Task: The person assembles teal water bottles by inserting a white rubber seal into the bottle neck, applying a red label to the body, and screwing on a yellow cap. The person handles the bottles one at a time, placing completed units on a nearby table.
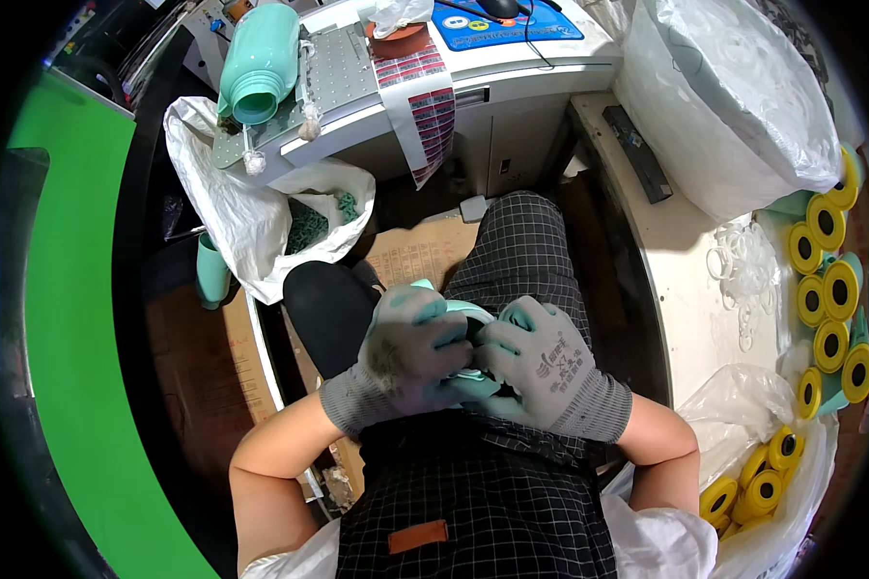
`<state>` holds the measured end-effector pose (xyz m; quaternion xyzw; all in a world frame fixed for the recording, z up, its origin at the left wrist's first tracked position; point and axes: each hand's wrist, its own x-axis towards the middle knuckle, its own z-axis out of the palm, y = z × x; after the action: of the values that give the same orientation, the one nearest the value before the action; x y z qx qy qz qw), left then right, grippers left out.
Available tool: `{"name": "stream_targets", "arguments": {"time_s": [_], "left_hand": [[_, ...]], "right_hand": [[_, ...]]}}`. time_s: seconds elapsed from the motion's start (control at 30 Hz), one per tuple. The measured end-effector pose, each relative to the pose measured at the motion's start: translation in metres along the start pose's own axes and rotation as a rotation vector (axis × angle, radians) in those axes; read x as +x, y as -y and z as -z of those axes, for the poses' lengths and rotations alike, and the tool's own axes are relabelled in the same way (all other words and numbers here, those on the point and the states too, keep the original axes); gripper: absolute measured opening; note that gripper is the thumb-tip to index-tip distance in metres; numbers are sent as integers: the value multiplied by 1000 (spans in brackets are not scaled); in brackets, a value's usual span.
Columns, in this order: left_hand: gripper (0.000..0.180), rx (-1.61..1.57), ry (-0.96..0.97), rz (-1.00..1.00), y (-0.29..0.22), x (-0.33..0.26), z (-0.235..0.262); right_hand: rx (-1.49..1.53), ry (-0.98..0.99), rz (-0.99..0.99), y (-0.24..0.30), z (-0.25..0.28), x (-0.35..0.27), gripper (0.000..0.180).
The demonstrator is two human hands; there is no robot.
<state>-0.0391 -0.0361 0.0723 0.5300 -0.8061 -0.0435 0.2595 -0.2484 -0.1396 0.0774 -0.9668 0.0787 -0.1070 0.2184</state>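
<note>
Over my lap, both gloved hands close around a mint-green plastic piece with a rounded rim (470,310). My left hand (404,349) wraps its left side, fingers curled inward. From the right, my right hand (548,372) grips it with bent fingers near a dark opening. The gloves are grey with greenish fingertips, and they hide most of the piece, so its full shape cannot be made out. A mint-green bottle (264,58) lies on the bench ahead to the left, its open mouth facing me.
A white sack (217,207) holds green scraps. Label sheets (430,111) hang off the bench. On the right-hand table are a dark narrow box (637,154), clear rings (743,270), yellow-ended green pieces (830,289), a big plastic bag (734,106) and bagged yellow parts (761,490).
</note>
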Motion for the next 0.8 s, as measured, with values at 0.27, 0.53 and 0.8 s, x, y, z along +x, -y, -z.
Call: {"name": "stream_targets", "arguments": {"time_s": [0.27, 0.53, 0.8], "left_hand": [[31, 118, 34, 98, -11, -1, 13], [37, 276, 345, 92, -22, 36, 44], [25, 124, 604, 87, 3, 52, 41]], "right_hand": [[180, -171, 18, 5, -23, -6, 39], [43, -245, 6, 19, -27, 1, 31], [203, -258, 79, 6, -38, -6, 28]]}}
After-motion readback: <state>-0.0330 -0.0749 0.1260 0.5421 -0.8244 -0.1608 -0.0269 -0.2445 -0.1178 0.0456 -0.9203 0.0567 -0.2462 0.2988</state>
